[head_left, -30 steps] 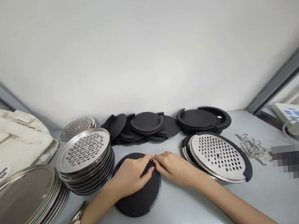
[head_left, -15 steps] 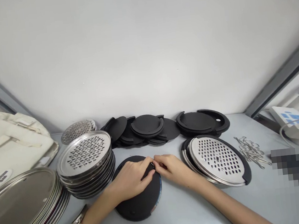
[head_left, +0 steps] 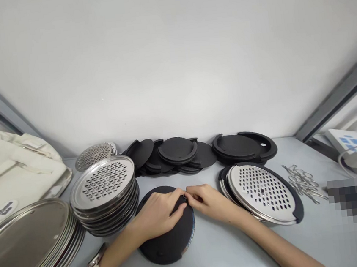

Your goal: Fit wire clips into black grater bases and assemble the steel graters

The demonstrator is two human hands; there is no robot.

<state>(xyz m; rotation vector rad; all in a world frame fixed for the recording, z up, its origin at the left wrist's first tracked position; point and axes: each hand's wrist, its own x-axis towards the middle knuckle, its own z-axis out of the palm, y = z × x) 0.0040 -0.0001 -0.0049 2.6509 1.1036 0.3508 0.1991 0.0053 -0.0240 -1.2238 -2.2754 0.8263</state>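
Clamped on the far-right edge of a flat, round black disc [head_left: 176, 237] with the left hand [head_left: 158, 213]; met there by the right hand [head_left: 210, 201], with fingertips together, contact partly hidden. Set on the grey table [head_left: 222, 243] between stacked round silver metal graters [head_left: 107, 181] at left and black-rimmed, perforated silver discs [head_left: 262, 190] at right.

The camera's view shifts slightly, leaving black disc [head_left: 173, 240], left hand [head_left: 161, 211] and right hand [head_left: 208, 202] a touch lower and farther right.
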